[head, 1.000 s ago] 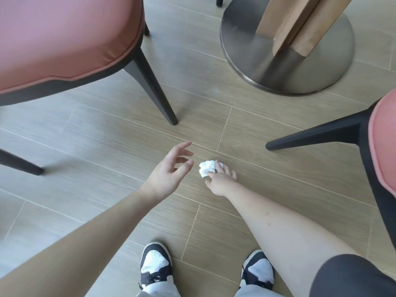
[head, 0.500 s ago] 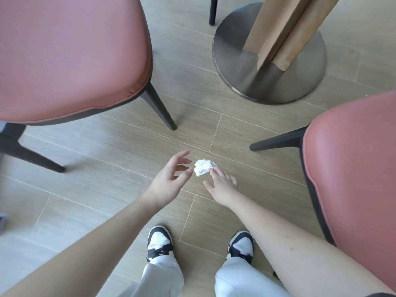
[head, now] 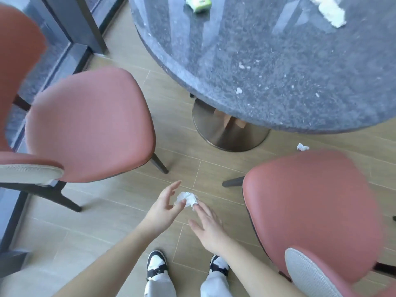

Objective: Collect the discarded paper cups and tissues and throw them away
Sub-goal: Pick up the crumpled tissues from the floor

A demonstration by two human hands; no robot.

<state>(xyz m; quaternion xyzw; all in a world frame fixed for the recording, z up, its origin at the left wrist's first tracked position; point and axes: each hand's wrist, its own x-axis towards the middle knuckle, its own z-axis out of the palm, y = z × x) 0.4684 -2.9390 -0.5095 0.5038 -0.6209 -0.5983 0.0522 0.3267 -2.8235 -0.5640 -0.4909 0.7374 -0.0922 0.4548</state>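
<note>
A crumpled white tissue (head: 186,197) is up off the floor between my two hands. My left hand (head: 165,207) cups it, thumb and fingers closing around it. My right hand (head: 209,229) lies just to the right, fingers spread, only its fingertips touching the tissue. A second crumpled tissue (head: 302,147) lies on the floor beyond the right chair. Small tissue scraps (head: 239,90) dot the round grey table (head: 278,82), and a larger white tissue (head: 327,12) lies at its far side. No paper cup is visible.
A pink chair (head: 90,125) stands at my left and another pink chair (head: 310,211) close at my right. The table's metal base (head: 225,136) is ahead. A green packet (head: 198,3) lies on the table. A dark window frame (head: 90,24) runs along the left.
I have risen from a crouch, so the tabletop has come into view. My right hand lifted the tissue off the floor and its fingers have spread; my left hand has closed in on it.
</note>
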